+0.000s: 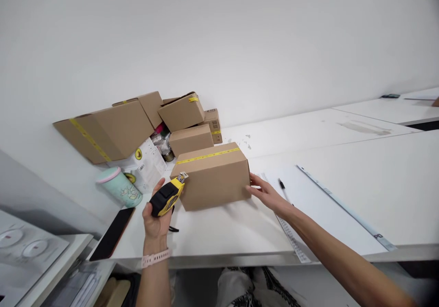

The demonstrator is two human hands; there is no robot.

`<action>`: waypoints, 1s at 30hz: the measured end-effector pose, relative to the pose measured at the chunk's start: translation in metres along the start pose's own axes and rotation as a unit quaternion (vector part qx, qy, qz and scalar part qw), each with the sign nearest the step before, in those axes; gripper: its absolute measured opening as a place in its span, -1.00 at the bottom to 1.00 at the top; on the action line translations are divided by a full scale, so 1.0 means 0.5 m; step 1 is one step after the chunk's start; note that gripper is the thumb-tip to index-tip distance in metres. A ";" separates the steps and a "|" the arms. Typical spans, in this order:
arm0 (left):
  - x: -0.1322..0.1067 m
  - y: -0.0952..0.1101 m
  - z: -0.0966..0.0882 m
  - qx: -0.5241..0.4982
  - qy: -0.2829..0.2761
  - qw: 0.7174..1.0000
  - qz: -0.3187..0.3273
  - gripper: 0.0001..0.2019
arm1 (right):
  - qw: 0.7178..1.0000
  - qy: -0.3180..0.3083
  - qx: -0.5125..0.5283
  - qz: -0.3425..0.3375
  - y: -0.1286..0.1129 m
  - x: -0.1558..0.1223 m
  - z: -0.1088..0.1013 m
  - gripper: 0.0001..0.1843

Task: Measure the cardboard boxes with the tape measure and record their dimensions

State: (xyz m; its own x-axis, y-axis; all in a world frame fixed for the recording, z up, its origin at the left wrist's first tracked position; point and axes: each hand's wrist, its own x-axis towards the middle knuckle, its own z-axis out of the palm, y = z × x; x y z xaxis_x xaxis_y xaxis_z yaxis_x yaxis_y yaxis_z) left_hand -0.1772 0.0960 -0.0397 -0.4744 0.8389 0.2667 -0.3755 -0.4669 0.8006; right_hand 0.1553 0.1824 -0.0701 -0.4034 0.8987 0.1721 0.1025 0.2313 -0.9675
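My left hand [157,222] is closed round a black and yellow tape measure [167,198], its metal hook end pointing at the left side of a cardboard box [216,183]. A dark wrist strap hangs below it. Yellow tape runs along the top of this closed box, which rests on the white table. My right hand [265,193] has its fingers apart and touches the box's right end; the far fingertips are partly hidden behind the edge. Close to the right forearm lie a black pen [281,184] and a large white sheet [322,211].
More cardboard boxes [115,131] are stacked at the back left against the wall. Beside them stand a white box with avocado prints [147,161] and a mint tumbler [120,187]. A black phone-like slab [113,235] lies at the left edge. A long pale strip [343,206] edges the sheet.
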 end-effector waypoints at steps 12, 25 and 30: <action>0.018 0.064 0.119 0.072 0.003 0.997 0.022 -0.49 | 0.981 0.184 -0.069 0.006 -0.077 0.045 -0.038 -0.48; -0.001 0.076 0.247 0.143 -0.208 0.933 -0.255 -0.50 | 0.994 -0.043 -0.039 -0.089 -0.204 0.040 0.018 -0.37; 0.008 0.074 0.237 0.152 -0.181 0.930 -0.281 -0.52 | 0.994 -0.093 0.000 -0.050 -0.173 0.035 0.015 -0.43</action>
State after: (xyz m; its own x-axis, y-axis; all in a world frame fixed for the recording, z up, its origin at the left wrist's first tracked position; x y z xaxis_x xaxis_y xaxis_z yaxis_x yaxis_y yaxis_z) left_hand -0.0986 0.1155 0.0545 0.0485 0.9915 -0.1206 -0.2141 0.1282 0.9684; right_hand 0.1327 0.1752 0.0155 -0.5736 0.7861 0.2305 0.0525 0.3161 -0.9473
